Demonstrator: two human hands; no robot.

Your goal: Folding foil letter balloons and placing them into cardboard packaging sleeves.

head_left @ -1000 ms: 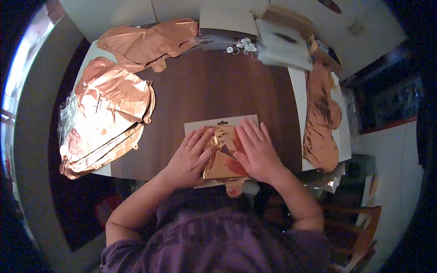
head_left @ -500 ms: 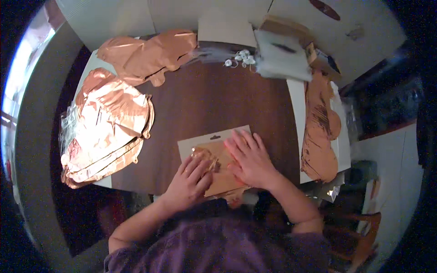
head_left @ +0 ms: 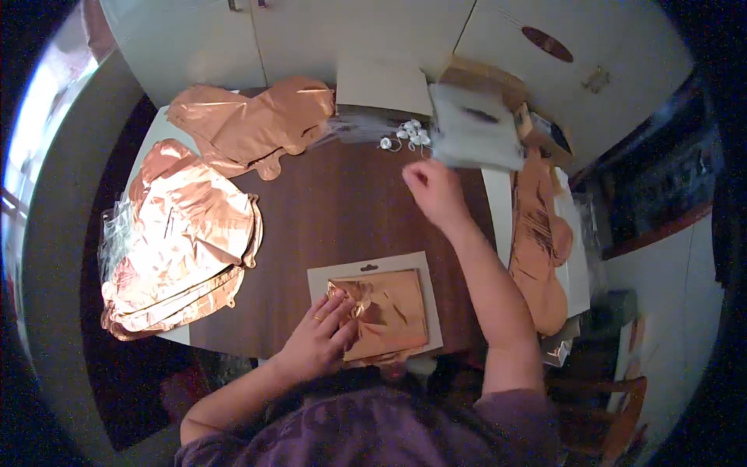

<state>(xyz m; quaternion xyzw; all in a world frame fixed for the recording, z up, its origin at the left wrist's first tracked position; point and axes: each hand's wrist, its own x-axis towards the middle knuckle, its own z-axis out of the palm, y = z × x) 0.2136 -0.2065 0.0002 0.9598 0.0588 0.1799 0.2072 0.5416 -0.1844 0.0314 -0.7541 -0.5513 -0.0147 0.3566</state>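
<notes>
A folded copper foil balloon [head_left: 393, 311] lies on a pale card [head_left: 433, 311] with a hang slot, at the table's near edge. My left hand [head_left: 319, 335] rests on the balloon's crumpled left side, fingers stretched out and pressing down; its thumb is hidden. Over the far part of the table my right hand [head_left: 437, 193] is raised with its fingers curled in, and nothing shows in them. Just beyond it lie several small white ribbon coils [head_left: 412, 134]. A clear plastic bag [head_left: 476, 128] is right behind that hand.
Large flat copper foil balloons [head_left: 191, 202] are piled at the left, with another foil piece [head_left: 261, 124] at the far left. More foil balloons [head_left: 537, 249] lie along the right edge. A small box [head_left: 543, 128] and a pale card sheet [head_left: 381, 89] stand at the back, by the cabinets.
My right hand has left the folded balloon and reached forward toward the ribbon coils, its fingers now curled. My left hand stays on the balloon. The view has tilted up a little.
</notes>
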